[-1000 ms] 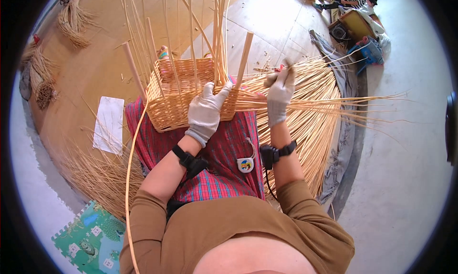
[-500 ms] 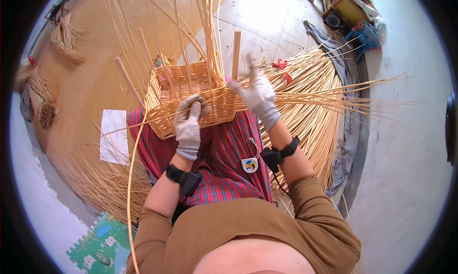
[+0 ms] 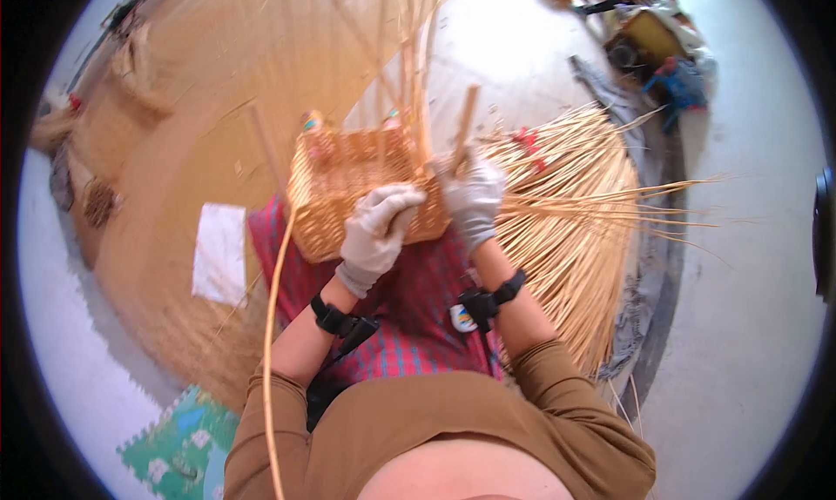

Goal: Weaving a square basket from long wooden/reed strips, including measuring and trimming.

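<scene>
On the red plaid cloth (image 3: pixel 405 335) over my lap rests a square woven cane basket (image 3: pixel 324 234), with long upright canes and thick corner sticks (image 3: pixel 468 108). My gloved left hand (image 3: pixel 379 230) is closed at the basket's front, its fingertips on something hidden. My gloved right hand (image 3: pixel 470 200) is at the front right corner beside the stick, fingers curled but smeared by motion, so their grip is unclear. A long pale cane (image 3: pixel 275 308) runs down past my left arm, and loose strands (image 3: pixel 662 187) stick out rightward from the basket.
A large heap of canes (image 3: pixel 566 274) lies at right on grey cloth. A white sheet (image 3: pixel 218 252) and green foam mat (image 3: pixel 174 435) lie at left, bundles (image 3: pixel 97 202) farther back. At the top right are a person's dark-clad legs (image 3: pixel 601 2) among clutter (image 3: pixel 649 39).
My right hand, raised with fingers spread half a second ago, has come in to the corner stick with fingers curled. My left hand has shifted right along the front. The view is now blurred.
</scene>
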### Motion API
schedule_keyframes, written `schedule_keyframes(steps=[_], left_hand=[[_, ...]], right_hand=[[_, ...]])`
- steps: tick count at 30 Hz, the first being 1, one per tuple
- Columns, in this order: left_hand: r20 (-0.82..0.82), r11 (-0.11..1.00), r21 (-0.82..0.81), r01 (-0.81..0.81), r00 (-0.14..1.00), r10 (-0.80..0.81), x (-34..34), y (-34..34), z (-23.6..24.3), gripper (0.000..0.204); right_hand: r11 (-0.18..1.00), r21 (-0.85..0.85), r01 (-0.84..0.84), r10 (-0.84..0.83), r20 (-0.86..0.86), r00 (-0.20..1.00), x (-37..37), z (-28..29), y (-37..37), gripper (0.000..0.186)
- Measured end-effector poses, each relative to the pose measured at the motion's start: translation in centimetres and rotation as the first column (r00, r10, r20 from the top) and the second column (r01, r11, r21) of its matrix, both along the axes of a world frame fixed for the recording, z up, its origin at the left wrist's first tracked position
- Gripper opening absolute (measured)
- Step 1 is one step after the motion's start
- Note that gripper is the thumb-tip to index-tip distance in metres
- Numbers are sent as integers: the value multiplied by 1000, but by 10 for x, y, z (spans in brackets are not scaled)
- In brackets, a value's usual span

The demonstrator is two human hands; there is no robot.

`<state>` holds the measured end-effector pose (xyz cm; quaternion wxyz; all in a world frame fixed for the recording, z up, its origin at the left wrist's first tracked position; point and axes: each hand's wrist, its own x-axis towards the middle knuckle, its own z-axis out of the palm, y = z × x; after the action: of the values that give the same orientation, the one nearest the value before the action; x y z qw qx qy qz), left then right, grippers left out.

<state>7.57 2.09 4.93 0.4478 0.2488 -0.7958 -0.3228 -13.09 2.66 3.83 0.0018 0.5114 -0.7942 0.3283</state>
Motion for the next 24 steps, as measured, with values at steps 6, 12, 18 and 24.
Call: schedule_keyframes(steps=[6, 12, 18, 24], left_hand=[[106, 750, -99, -654, 742, 662, 132, 10, -23, 31], [280, 844, -281, -458, 802, 528, 158, -31, -47, 36], [116, 852, -178, -492, 850, 515, 149, -20, -58, 36], [-348, 674, 698, -243, 708, 615, 136, -11, -74, 33]], right_hand=[[619, -605, -500, 684, 103, 722, 114, 56, 24, 47], [93, -393, -915, 988, 148, 37, 215, 69, 4, 31], [321, -364, -874, 933, 282, 225, 238, 24, 51, 23], [223, -469, -854, 822, 562, -94, 326, 40, -27, 24]])
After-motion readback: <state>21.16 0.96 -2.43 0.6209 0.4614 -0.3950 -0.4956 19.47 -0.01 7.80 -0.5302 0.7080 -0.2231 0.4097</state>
